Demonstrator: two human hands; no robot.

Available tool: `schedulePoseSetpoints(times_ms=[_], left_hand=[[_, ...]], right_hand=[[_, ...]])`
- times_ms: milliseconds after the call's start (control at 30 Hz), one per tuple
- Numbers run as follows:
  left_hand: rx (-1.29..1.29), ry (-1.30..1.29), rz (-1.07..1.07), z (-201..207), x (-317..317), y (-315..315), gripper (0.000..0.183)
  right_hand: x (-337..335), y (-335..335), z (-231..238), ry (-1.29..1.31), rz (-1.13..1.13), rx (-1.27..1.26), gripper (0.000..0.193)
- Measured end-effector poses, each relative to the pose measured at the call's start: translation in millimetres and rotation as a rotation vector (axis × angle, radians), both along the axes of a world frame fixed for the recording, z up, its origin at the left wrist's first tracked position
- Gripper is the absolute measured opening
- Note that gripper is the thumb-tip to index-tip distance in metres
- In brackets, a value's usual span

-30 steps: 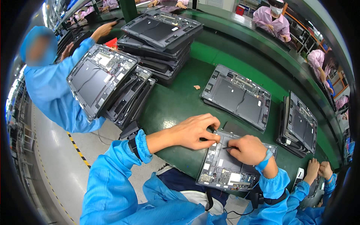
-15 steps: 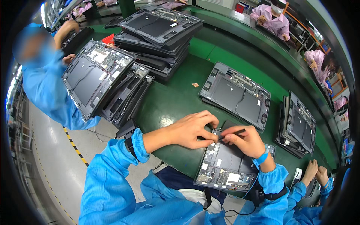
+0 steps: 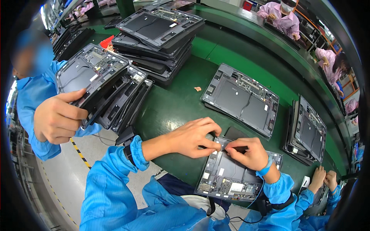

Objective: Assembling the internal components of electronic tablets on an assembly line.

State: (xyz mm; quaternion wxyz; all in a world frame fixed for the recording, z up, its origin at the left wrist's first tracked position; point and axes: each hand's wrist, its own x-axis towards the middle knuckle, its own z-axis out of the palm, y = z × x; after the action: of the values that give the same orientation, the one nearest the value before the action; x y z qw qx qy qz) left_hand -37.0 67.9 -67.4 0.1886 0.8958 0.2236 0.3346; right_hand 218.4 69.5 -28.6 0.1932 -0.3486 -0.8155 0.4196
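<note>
An opened laptop base [image 3: 225, 172], its circuit board and dark battery exposed, lies tilted in front of me at the table's near edge. My left hand [image 3: 195, 139] rests at its far left corner, thumb and forefinger bent together there. What lies between those fingertips is too small to make out. Beside it, my right hand [image 3: 249, 153] pinches a slim black tool [image 3: 241, 148], mostly covered by the fingers, with its tip by the same corner. A blue band circles my right wrist.
Stacks of opened laptop bases stand at left [image 3: 90, 67], far left [image 3: 160, 27] and right [image 3: 310, 129]. Another opened base [image 3: 241, 98] lies beyond my hands. A co-worker's hand [image 3: 58, 117] grips the left stack's top base. Other hands [image 3: 323, 179] work at lower right.
At left, the co-worker's hand has come forward and taken hold of the top base on the stack. My right hand has turned slightly, and the black tool shows less.
</note>
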Motion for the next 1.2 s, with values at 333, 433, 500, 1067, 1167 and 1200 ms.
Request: schedulePoseSetpoints(times_ms=[333,433,500,1067,1167,1200], left_hand=[[-0.009,-0.002,0.02,1,0,0,0.015],[0.004,-0.013,0.019,-1,1,-1,0.015],[0.029,-0.013,0.012,1,0,4,0.018],[0.03,-0.011,0.006,-3,0,0,0.023],[0.019,-0.006,0.012,1,0,2,0.022],[0.015,-0.003,0.005,1,0,1,0.019]], right_hand=[[3,-8,-11,0.04,-0.044,0.238,0.007],[3,-11,-12,0.058,-0.03,0.25,0.007],[3,-10,-12,0.059,-0.035,0.286,0.007],[-1,5,-8,0.085,0.098,0.082,0.012],[1,5,-5,0.048,0.038,-0.018,0.011],[1,3,-4,0.055,0.035,-0.016,0.011]])
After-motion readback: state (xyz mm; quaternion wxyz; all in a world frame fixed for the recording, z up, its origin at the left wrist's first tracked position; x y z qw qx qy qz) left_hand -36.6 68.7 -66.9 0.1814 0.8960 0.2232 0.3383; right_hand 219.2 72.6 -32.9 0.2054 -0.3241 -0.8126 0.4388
